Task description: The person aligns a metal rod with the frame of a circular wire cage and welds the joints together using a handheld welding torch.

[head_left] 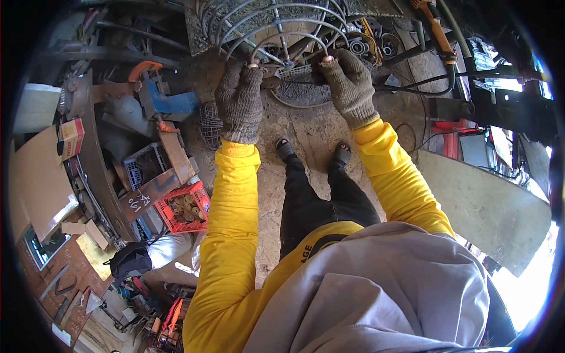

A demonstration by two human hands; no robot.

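– Grey cloth (365,294) fills the bottom centre, nearest the lens. Yellow sleeves (232,194) come up either side of the dark trousers (335,215).
– Copy. Hands?
– Both top centre, in brown knit gloves (238,120), fingertips bare. Left hand (240,94) is curled at the left end of the nearest rod ring (289,33), right hand (350,85) at its right end. Both look closed on the rod, ring arching between them. Undersides of the grips hidden.
– Workpiece?
– Ringed rod frame (278,25), top centre, running out past the top edge. Several curved rods one behind another, crossed by lengthwise bars that run to a junction between the hands.
– How far along?
– My read: skeleton mostly formed, rods bent, bars across them. Joints too small to judge, so can't say if they're finished. Far end is out of view; whatever's left there, unknown.
– Tool in hand?
– None visible. Orange-and-black tool (435,26) at upper right, apart from the hands. Exact kind unclear.
– Floor level?
– Sandalled feet (285,149) mid-frame on a worn floor (268,226). Red crate (203,203) left of centre, holding round brownish pieces (187,209). Blue metal part (176,102) above it, upper left. Big pale board (488,206) at right.
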